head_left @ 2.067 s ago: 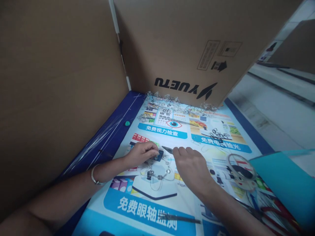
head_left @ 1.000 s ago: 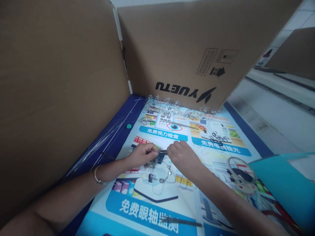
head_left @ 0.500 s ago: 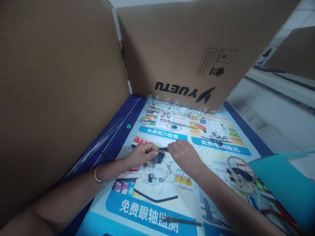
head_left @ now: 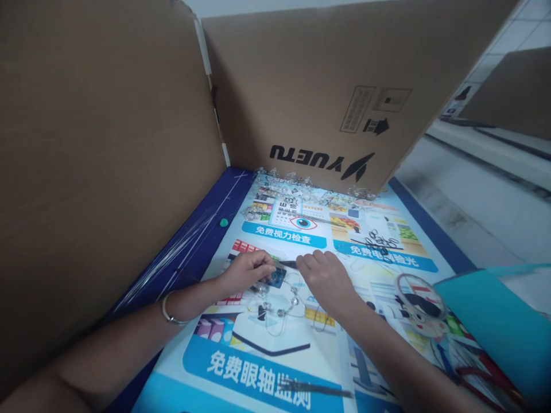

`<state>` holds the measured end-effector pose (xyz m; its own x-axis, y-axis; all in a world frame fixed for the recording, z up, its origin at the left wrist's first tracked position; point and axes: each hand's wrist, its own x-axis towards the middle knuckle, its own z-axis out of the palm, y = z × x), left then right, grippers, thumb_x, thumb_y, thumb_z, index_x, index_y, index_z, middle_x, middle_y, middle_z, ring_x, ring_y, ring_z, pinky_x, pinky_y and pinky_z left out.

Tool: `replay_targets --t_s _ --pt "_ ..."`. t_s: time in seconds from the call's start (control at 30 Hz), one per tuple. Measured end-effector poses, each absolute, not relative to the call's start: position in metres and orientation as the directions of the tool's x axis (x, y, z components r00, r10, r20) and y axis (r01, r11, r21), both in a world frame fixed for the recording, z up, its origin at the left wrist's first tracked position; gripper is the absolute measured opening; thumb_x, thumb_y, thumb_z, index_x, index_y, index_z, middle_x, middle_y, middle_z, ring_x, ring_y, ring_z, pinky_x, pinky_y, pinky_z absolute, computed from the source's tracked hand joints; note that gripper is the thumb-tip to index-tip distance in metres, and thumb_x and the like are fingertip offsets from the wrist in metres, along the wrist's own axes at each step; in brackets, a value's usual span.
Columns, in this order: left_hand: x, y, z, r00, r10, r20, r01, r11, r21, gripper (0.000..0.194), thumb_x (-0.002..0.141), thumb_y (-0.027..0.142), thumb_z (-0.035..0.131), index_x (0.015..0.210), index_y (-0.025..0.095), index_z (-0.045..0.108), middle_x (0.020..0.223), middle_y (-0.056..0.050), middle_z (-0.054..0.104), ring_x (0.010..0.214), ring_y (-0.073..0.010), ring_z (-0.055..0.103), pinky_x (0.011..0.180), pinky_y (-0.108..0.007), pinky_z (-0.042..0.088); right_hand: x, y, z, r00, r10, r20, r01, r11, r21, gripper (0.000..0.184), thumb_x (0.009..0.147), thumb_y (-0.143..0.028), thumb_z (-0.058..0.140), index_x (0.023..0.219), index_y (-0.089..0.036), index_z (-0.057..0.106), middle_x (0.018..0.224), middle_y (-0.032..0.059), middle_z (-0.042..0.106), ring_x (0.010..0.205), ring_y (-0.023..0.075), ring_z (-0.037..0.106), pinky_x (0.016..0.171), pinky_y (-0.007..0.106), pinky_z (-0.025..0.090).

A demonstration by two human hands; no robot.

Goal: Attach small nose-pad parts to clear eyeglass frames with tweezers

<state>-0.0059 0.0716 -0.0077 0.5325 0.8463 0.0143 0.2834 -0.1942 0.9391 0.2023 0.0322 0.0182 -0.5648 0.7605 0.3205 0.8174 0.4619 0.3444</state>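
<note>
My left hand (head_left: 249, 271) is closed in a pinch on a thin wire; the exact spot is partly hidden by the fingers. Below it hangs or lies a loop of fine wire strung with clear beads (head_left: 294, 300), resting over the printed sheet. My right hand (head_left: 325, 282) is wrapped around what look like needle-nose pliers (head_left: 289, 264); only their dark pointed jaws show. These jaws point left, close to my left fingertips. Whether they grip the wire is too small to tell.
Clear beaded pieces (head_left: 282, 179) line the back by a cardboard panel (head_left: 310, 86). Dark wire loops (head_left: 379, 241) lie at right of middle. A bundle of dark wires (head_left: 318, 389) is in front. Red-handled scissors (head_left: 482, 376), a clear roll (head_left: 422, 295) and a turquoise folder (head_left: 495, 310) sit right.
The pliers came left to my left fingertips, then drew slightly back to the right. My left hand keeps its pinch in nearly the same place. The view has shifted slightly.
</note>
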Motion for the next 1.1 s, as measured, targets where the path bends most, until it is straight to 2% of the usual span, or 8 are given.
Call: replay_targets --t_s 0.13,0.27,0.33,0.43,0.5,0.57,0.87,1.1 --pt "-0.006 0.071 -0.004 0.529 0.848 0.016 0.303 -0.207 0.930 0.014 0.079 0.025 0.050 0.072 0.014 0.054 0.063 0.002 0.056 0.057 -0.0076 0.051 0.052 -0.018 0.041 0.203 0.030 0.017 -0.563 0.752 0.343 0.824 0.480 0.301 0.014 0.081 -0.007 0.046 0.082 -0.015 0.058 0.069 0.0028 0.053 0.069 0.0171 0.042 0.062 0.031 0.023" --pt "-0.006 0.070 -0.003 0.516 0.857 0.003 0.320 -0.196 0.927 0.014 0.079 0.026 0.050 0.072 0.014 0.053 0.064 0.001 0.057 0.057 -0.0080 0.052 0.053 -0.018 0.042 0.207 0.033 0.014 -0.508 0.784 0.356 0.861 0.469 0.197 0.018 0.082 -0.009 0.044 0.079 -0.017 0.060 0.066 0.0015 0.054 0.068 0.0156 0.043 0.063 0.029 0.024" --pt "-0.006 0.070 -0.004 0.500 0.866 -0.001 0.301 -0.172 0.938 0.013 0.078 0.027 0.051 0.074 0.014 0.052 0.063 0.002 0.056 0.056 -0.0079 0.051 0.052 -0.018 0.042 0.209 0.035 0.014 -0.444 0.828 0.342 0.892 0.443 0.084 0.017 0.080 -0.011 0.047 0.080 -0.019 0.061 0.067 0.0006 0.056 0.069 0.0148 0.046 0.064 0.027 0.026" --pt "-0.006 0.070 -0.006 0.468 0.883 -0.033 0.264 -0.104 0.959 0.014 0.077 0.027 0.052 0.084 0.015 0.051 0.062 0.003 0.057 0.054 -0.0080 0.052 0.051 -0.018 0.043 0.212 0.038 0.019 -0.379 0.890 0.255 0.884 0.430 -0.187 0.014 0.078 -0.016 0.051 0.080 -0.021 0.063 0.068 -0.0016 0.057 0.071 0.0129 0.049 0.062 0.023 0.030" --pt "-0.006 0.070 -0.007 0.463 0.884 -0.059 0.250 -0.067 0.966 0.020 0.077 0.027 0.052 0.093 0.015 0.052 0.062 0.003 0.057 0.054 -0.0082 0.053 0.051 -0.019 0.043 0.212 0.038 0.022 -0.394 0.898 0.195 0.827 0.439 -0.351 0.013 0.078 -0.018 0.051 0.080 -0.022 0.063 0.068 -0.0030 0.057 0.070 0.0115 0.050 0.059 0.021 0.031" --pt "-0.006 0.070 -0.007 0.485 0.872 -0.070 0.231 -0.050 0.972 0.026 0.078 0.028 0.051 0.100 0.015 0.054 0.064 0.002 0.057 0.056 -0.0085 0.053 0.052 -0.019 0.043 0.210 0.038 0.024 -0.424 0.888 0.179 0.770 0.457 -0.444 0.013 0.078 -0.018 0.051 0.081 -0.022 0.063 0.068 -0.0036 0.057 0.069 0.0107 0.051 0.059 0.020 0.033" --pt "-0.010 0.071 -0.003 0.560 0.828 -0.023 0.155 -0.077 0.985 0.021 0.081 0.031 0.050 0.078 0.012 0.057 0.065 0.000 0.057 0.056 -0.0065 0.050 0.052 -0.017 0.040 0.206 0.038 0.018 -0.348 0.899 0.265 0.748 0.437 -0.500 0.013 0.078 -0.019 0.053 0.085 -0.022 0.064 0.070 -0.0024 0.058 0.070 0.0115 0.051 0.061 0.020 0.036" --pt "-0.009 0.073 -0.007 0.553 0.830 -0.066 0.109 0.006 0.994 0.024 0.078 0.035 0.055 0.079 0.012 0.057 0.064 0.001 0.057 0.053 -0.0060 0.049 0.050 -0.016 0.039 0.200 0.038 0.007 -0.302 0.885 0.353 0.739 0.452 -0.501 0.014 0.078 -0.023 0.051 0.085 -0.020 0.063 0.072 0.0003 0.059 0.069 0.0132 0.053 0.061 0.023 0.039"
